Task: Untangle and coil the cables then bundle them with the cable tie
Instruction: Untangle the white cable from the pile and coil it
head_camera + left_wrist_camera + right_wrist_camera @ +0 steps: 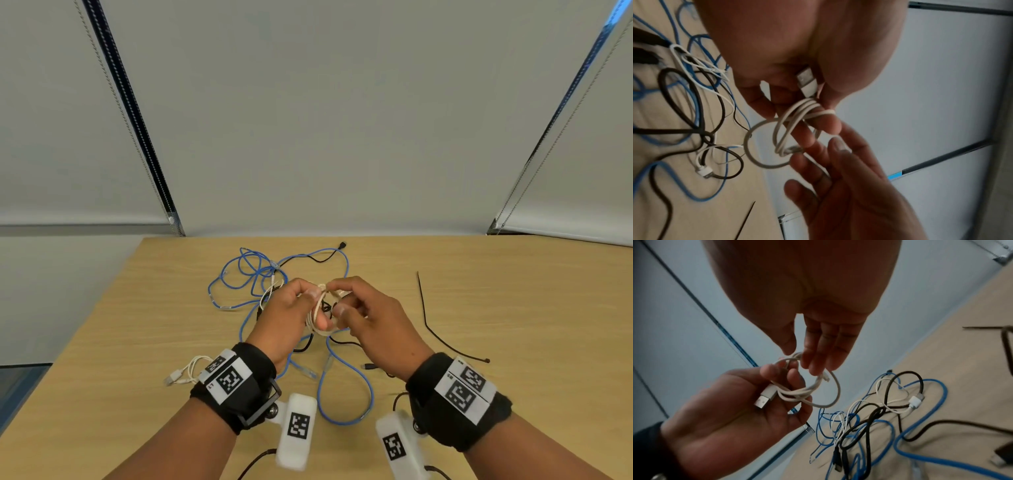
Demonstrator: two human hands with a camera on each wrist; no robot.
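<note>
My left hand (pixel 301 305) grips a small coil of white USB cable (pixel 319 317), held above the table. In the left wrist view the coil (pixel 781 129) wraps over my fingers, with its USB plug (pixel 805 81) against my palm. My right hand (pixel 337 294) pinches the top of the coil between thumb and fingers; the right wrist view shows that pinch (pixel 797 356) and the coil (pixel 830 386). Under the hands lie a tangled blue cable (pixel 246 270) and a thin black cable (pixel 342 342). The black cable tie (pixel 424 308) lies loose to the right.
Another white cable (pixel 188 371) lies by my left wrist. A blue loop (pixel 346 394) spreads toward the wooden table's (pixel 513 308) near edge. A black plug (pixel 370 366) sits by my right wrist. Window blinds (pixel 325 120) hang behind the table.
</note>
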